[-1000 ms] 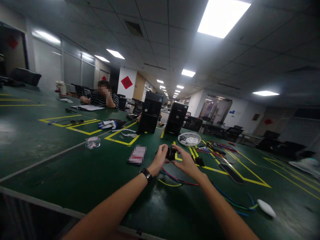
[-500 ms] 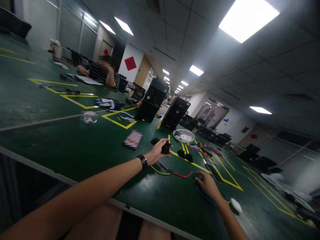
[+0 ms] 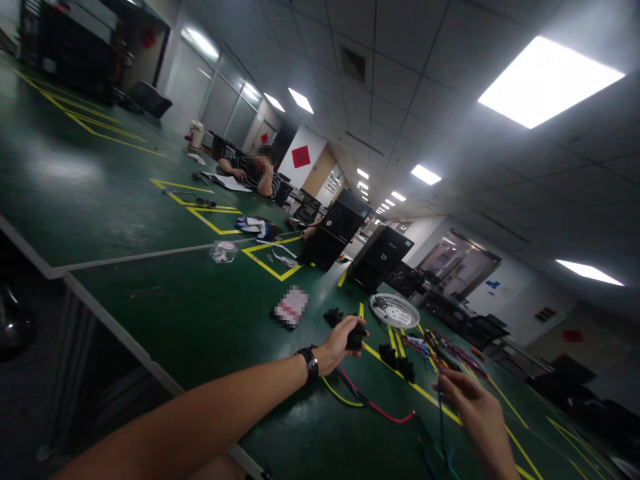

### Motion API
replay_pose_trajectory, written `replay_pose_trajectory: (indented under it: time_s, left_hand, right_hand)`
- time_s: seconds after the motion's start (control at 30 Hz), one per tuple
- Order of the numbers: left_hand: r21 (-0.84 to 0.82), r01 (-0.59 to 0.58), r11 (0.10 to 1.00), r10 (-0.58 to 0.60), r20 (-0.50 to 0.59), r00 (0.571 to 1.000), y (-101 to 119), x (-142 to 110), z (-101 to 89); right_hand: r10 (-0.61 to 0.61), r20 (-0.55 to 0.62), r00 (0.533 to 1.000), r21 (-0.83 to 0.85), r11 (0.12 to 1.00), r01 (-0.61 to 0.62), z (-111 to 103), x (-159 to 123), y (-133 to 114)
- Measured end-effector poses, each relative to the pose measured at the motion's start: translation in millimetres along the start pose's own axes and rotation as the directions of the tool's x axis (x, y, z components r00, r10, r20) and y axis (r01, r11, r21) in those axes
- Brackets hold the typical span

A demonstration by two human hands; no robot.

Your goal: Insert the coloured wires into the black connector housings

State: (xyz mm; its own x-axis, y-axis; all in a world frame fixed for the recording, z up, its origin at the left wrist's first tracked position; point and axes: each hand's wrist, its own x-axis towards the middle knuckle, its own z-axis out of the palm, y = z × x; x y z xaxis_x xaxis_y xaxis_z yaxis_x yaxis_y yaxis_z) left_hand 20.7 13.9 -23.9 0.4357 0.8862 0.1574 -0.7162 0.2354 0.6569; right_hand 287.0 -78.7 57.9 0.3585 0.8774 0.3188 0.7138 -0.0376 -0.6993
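Note:
My left hand (image 3: 334, 348) is closed around a small black block-like part (image 3: 356, 337); its exact kind cannot be made out. Between thumb and fingertips, my right hand (image 3: 473, 407) pinches a thin dark blue wire (image 3: 442, 430), which hangs down from the fingers. A red wire (image 3: 395, 417) and a yellow-green wire (image 3: 343, 399) trail on the table below my left hand; whether they join the black part is hidden. More black parts (image 3: 397, 363) lie on the yellow tape line between my hands, and another black piece (image 3: 332, 316) sits just beyond my left hand.
Behind my hands are a white basket (image 3: 395, 311), a bundle of coloured wires (image 3: 445, 353) and two black computer towers (image 3: 334, 230) (image 3: 383, 259). A clear box (image 3: 223, 252) and gloves (image 3: 257, 227) lie to the left. A person (image 3: 250, 170) sits at the far side.
My right hand has risen from the table with the blue wire pinched in it. The view has swung left and tilted. My left hand still holds the black part.

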Motion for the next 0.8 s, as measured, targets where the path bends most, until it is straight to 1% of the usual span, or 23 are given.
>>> replay_pose_trajectory:
  time_s: [0.03,0.07,0.1,0.17,0.23,0.27,0.33,0.4,0.5,0.63,0.8]
  left_hand:
    - [-0.001,-0.006,1.0,0.006,-0.009,1.0,-1.1,-0.1,0.8]
    - [0.0,-0.01,1.0,0.01,-0.018,1.0,-2.2,-0.1,1.4]
    - [-0.001,-0.015,1.0,0.015,-0.029,0.999,-3.5,0.1,1.7]
    - [-0.006,-0.037,0.999,0.037,-0.05,0.998,-6.7,1.7,1.3]
    - [-0.021,-0.053,0.998,0.052,-0.069,0.996,-10.2,5.0,-0.9]
    - [-0.034,-0.058,0.998,0.055,-0.083,0.995,-11.9,6.9,-2.4]
    - [-0.064,-0.064,0.996,0.056,-0.112,0.992,-14.4,10.2,-5.0]
    - [-0.08,-0.064,0.995,0.054,-0.116,0.992,-15.3,10.8,-5.4]
    - [-0.062,-0.034,0.998,0.028,-0.093,0.995,-14.0,6.5,-2.0]
    - [-0.054,0.013,0.998,-0.017,-0.079,0.997,-11.4,-0.8,3.2]
    - [-0.056,0.013,0.998,-0.017,-0.068,0.998,-9.3,-6.8,7.4]
  right_hand:
    - [-0.027,0.023,0.999,0.105,0.994,0.024,10.1,-3.6,-18.0]
    - [-0.06,0.074,0.995,0.18,0.983,0.046,24.0,-7.5,-35.0]
    - [-0.08,0.137,0.987,0.223,0.974,0.048,41.0,-11.2,-50.3]
    - [-0.135,0.212,0.968,0.322,0.945,0.061,79.1,-16.6,-72.6]
    - [-0.16,0.244,0.956,0.412,0.91,0.047,113.8,-19.2,-83.0]
    - [-0.162,0.251,0.954,0.438,0.898,0.037,127.2,-19.9,-84.0]
    - [-0.148,0.258,0.955,0.458,0.889,0.014,144.1,-21.1,-80.1]
    - [-0.123,0.252,0.96,0.462,0.887,-0.008,149.5,-23.2,-72.5]
    - [-0.092,0.227,0.969,0.471,0.882,-0.026,147.8,-27.2,-62.2]
    - [-0.085,0.205,0.975,0.468,0.883,-0.021,147.3,-28.7,-53.1]
    - [-0.069,0.243,0.968,0.471,0.88,-0.056,148.5,-30.0,-49.9]
